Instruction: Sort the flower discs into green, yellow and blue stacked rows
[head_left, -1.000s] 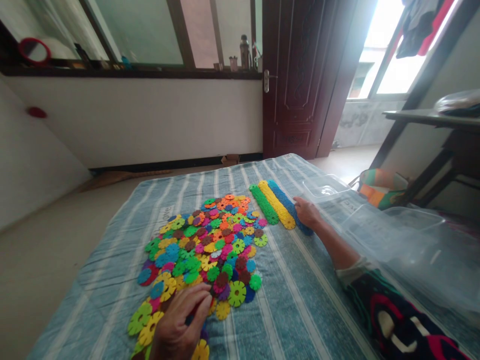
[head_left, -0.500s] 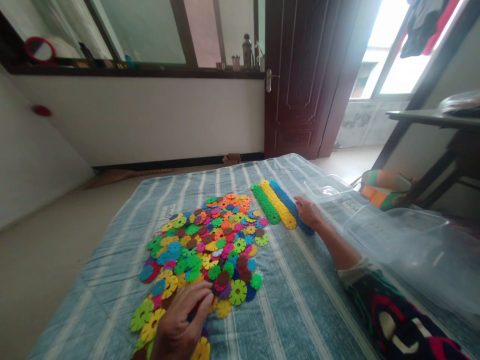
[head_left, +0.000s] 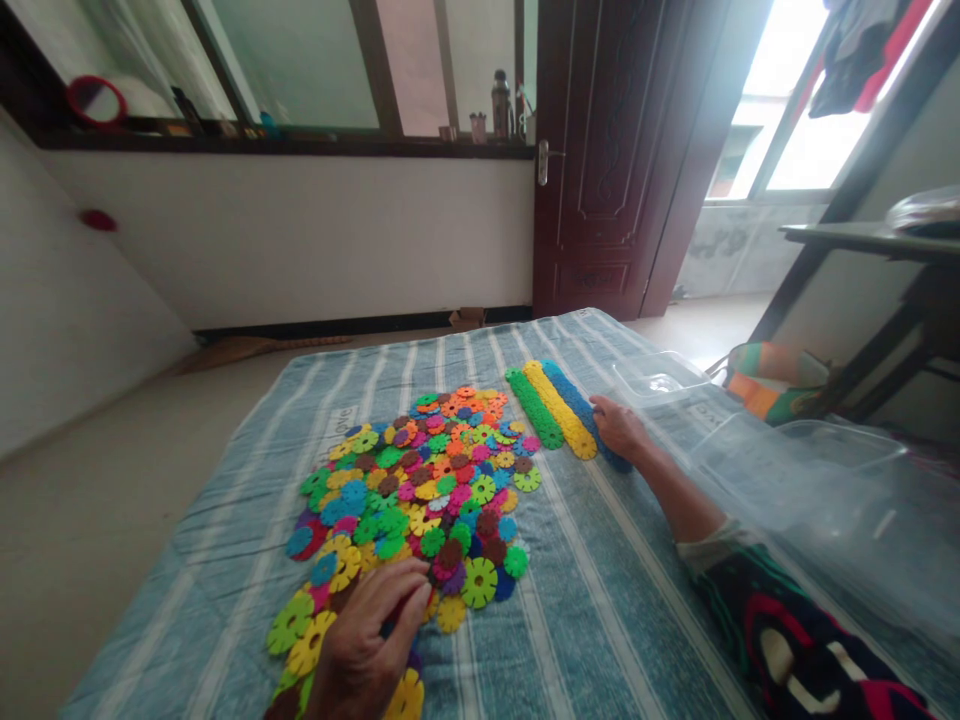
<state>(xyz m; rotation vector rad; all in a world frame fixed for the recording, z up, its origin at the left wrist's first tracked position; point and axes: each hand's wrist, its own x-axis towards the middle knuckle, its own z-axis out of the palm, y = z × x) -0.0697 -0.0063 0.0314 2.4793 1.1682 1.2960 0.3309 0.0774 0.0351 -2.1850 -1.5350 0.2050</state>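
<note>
Head view over a blue-and-white striped bedspread [head_left: 615, 610]. Heaped left of centre, a loose pile of flat multicoloured plastic snowflake discs [head_left: 420, 490]. Set just beyond the pile, toward the upper right, three straight strips of linked discs, side by side and touching: a green strip [head_left: 534, 408], a yellow strip [head_left: 561, 410] and a blue strip [head_left: 571, 405], all with long axes slanted from near right to far left.

Reached in from the lower right, out of a dark patterned sleeve [head_left: 780, 620], the right hand [head_left: 619, 428], laid across the near end of the blue strip, with fingers lightly bent; whether gripped or merely rested on, impossible to tell. Low in the frame, at the near edge of the pile, the left hand [head_left: 360, 645], with fingers curled tightly inward over the discs; any piece held, hidden behind them. Right hand nearer the strips, left hand nearer the pile, and the two well apart.

Beside the right forearm, a clear plastic box [head_left: 795, 480]; just past the strips, a smaller clear plastic tray [head_left: 660, 378].
</note>
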